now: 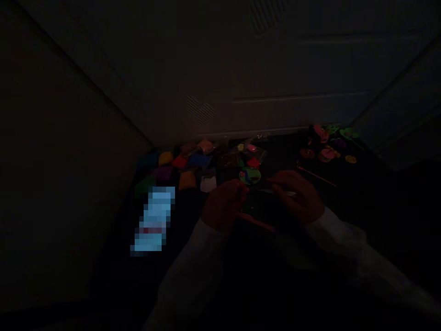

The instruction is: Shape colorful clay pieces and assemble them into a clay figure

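Left grip point(222, 204) seems clenched on a pink stick point(257, 222), long axis toward 4 o'clock. Right grip point(296, 197) curled, contents unclear in this light. Green clay disc point(250, 176) sits at 12 o'clock.

Low light, detail poor. A round modelling-clay disc point(250, 176), mostly green with red and blue markings, lies flat just beyond the hands; its surface texture is lost in the dark. A slim pink stick point(257, 222) slants low and to the right from the left hand point(222, 204), its near end hidden by the fingers. A thin pale strip point(279, 192) lies roughly level at the right hand point(296, 197), running toward the left hand. Whether either hand grips anything cannot be made out.
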Action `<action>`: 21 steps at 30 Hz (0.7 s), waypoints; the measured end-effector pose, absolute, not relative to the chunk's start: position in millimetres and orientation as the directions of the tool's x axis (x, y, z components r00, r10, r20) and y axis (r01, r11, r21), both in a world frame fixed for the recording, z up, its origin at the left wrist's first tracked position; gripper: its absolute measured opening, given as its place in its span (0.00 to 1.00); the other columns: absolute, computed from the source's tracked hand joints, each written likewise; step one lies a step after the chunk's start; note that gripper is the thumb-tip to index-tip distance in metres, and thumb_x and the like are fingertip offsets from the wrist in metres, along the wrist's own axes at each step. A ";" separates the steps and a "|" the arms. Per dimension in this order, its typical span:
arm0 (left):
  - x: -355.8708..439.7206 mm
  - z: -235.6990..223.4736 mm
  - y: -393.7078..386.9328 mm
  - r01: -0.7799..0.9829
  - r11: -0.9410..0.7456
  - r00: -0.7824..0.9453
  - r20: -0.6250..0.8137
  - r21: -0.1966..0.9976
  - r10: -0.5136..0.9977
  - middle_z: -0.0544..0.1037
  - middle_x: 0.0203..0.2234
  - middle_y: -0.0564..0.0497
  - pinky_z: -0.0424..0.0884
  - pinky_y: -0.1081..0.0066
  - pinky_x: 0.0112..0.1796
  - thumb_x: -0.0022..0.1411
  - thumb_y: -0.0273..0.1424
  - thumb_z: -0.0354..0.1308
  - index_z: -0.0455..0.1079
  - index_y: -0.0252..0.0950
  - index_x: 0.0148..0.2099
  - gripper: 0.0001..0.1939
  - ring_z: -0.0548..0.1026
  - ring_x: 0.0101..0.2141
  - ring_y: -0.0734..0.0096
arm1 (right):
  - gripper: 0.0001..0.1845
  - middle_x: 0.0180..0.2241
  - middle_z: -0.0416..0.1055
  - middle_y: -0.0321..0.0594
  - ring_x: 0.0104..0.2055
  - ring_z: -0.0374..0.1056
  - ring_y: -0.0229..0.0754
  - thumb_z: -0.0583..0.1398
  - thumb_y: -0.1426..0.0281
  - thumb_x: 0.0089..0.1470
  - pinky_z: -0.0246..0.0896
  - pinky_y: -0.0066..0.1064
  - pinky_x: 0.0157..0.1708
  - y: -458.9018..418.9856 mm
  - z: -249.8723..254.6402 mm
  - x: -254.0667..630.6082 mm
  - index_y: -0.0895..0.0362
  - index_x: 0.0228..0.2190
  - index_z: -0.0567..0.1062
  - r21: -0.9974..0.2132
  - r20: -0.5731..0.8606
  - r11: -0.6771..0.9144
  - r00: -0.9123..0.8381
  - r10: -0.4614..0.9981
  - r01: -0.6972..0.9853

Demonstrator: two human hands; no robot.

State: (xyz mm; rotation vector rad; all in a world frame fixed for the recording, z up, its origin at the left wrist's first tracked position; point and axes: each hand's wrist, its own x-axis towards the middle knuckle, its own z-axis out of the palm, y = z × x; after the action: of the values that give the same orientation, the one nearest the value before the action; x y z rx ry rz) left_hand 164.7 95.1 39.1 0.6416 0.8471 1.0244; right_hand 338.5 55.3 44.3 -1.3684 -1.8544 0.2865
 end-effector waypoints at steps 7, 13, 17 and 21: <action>168.6 37.1 119.8 -0.526 0.428 0.366 -0.259 0.735 0.894 0.67 0.20 0.54 0.62 0.74 0.26 0.43 0.32 0.60 0.64 0.35 0.24 0.08 0.66 0.24 0.77 | 0.09 0.35 0.67 0.42 0.40 0.63 0.40 0.52 0.69 0.52 0.60 0.36 0.40 88.3 48.6 325.9 0.56 0.35 0.70 -0.595 0.623 0.459 0.017 0.782 0.660; 165.4 23.7 118.6 -0.556 0.485 0.391 -0.302 0.676 0.869 0.70 0.24 0.52 0.63 0.75 0.26 0.43 0.30 0.61 0.68 0.35 0.28 0.08 0.68 0.27 0.78 | 0.09 0.36 0.66 0.43 0.41 0.63 0.40 0.54 0.71 0.51 0.60 0.36 0.41 78.3 39.1 324.3 0.57 0.36 0.70 -0.593 0.611 0.452 0.007 0.792 0.667; 165.8 25.8 117.0 -0.554 0.523 0.397 -0.346 0.648 0.850 0.72 0.24 0.54 0.64 0.76 0.28 0.41 0.25 0.62 0.70 0.36 0.30 0.10 0.69 0.27 0.79 | 0.09 0.36 0.65 0.43 0.41 0.62 0.40 0.54 0.71 0.50 0.60 0.36 0.40 75.8 39.0 323.2 0.57 0.36 0.70 -0.578 0.607 0.447 -0.007 0.795 0.682; 166.0 25.8 116.1 -0.556 0.536 0.407 -0.354 0.635 0.842 0.72 0.23 0.55 0.65 0.77 0.28 0.38 0.24 0.64 0.70 0.37 0.31 0.12 0.69 0.26 0.79 | 0.10 0.37 0.65 0.43 0.41 0.62 0.40 0.55 0.71 0.49 0.60 0.35 0.40 74.5 39.3 321.7 0.56 0.36 0.70 -0.571 0.609 0.462 -0.028 0.793 0.679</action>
State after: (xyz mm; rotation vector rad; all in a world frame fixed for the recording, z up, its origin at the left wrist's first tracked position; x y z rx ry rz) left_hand 166.0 116.1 25.8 0.4591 0.7105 0.9210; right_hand 321.7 74.5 39.3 -1.2622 -1.7506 0.1488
